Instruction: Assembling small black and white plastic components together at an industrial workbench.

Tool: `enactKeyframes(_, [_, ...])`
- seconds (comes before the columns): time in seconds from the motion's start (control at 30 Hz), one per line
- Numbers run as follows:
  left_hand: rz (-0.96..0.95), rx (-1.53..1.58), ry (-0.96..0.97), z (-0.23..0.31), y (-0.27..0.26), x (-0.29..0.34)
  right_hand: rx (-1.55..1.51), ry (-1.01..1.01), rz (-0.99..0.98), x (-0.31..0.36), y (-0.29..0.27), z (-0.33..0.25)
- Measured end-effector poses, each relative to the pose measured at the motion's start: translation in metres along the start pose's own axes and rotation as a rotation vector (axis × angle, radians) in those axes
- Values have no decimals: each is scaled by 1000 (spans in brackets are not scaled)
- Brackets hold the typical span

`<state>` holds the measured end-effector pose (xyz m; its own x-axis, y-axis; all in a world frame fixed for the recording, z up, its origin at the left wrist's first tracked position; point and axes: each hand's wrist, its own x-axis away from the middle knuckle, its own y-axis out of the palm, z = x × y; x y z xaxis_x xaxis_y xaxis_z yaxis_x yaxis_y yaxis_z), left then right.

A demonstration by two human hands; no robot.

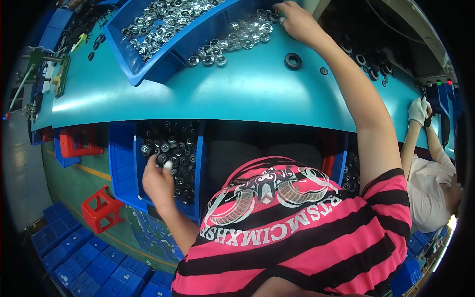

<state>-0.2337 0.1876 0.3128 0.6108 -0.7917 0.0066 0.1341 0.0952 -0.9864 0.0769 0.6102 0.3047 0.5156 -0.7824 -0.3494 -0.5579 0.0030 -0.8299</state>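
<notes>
My right hand (pixel 300 24) reaches to the far end of a row of small clear wheels with dark centres (pixel 237 39), lying on the teal table. Its thumb and forefinger are apart at the edge of the row, and no wheel shows clearly between them. Below the table edge, my left hand (pixel 158 184) hovers over a blue crate (pixel 200 171) of small black wheels (pixel 184 161). Its thumb, white at the tip, stands apart from the forefinger, with nothing visible between them. A thick black ring (pixel 293 61) and a small dark disc (pixel 324 71) rest near my right forearm.
A blue bin (pixel 136 76) of clear wheels stands tilted on the table (pixel 198 99). More black rings (pixel 373 74) lie at right, near a co-worker's gloved hand (pixel 418 110). Red stools (pixel 101 210) and stacked blue crates (pixel 94 262) occupy the floor at left.
</notes>
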Motion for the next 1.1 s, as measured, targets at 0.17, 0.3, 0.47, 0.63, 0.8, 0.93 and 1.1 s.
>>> enactKeyframes(0.17, [-28,393,361,110,-1,-4,100,80,-95,-16,5,18])
enactKeyframes(0.3, [-7,441,652,174,-1,-4,159,60,-161,-10,-16,32])
enactKeyframes(0.47, [-44,508,758,218,0,-4,162,-30,-132,25,-71,51])
enactKeyframes(0.63, [-61,527,806,262,14,15,169,-38,-113,71,-100,85])
enactKeyframes(0.8, [-98,551,799,276,23,21,211,-23,-160,105,-118,86])
enactKeyframes(0.93, [-114,572,804,270,27,12,231,-20,-107,107,-115,86])
enactKeyframes(1.1, [-121,601,792,266,28,10,21,153,-124,110,-118,64])
